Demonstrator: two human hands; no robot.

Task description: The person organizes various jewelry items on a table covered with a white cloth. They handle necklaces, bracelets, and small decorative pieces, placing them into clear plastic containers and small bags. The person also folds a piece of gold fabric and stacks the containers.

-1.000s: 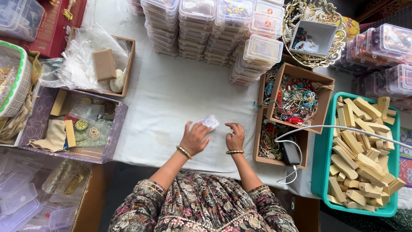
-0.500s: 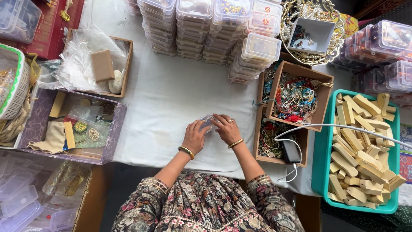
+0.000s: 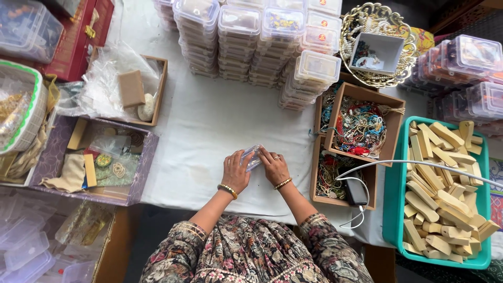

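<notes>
Fingers of your left hand (image 3: 236, 173) and right hand (image 3: 273, 166) are curled shut on a small clear plastic box (image 3: 251, 157) near the middle of the white tabletop (image 3: 209, 120). It looks light, stiff and slippery — pinch its two short ends. A second ago your hands were apart — now both touch it.
</notes>
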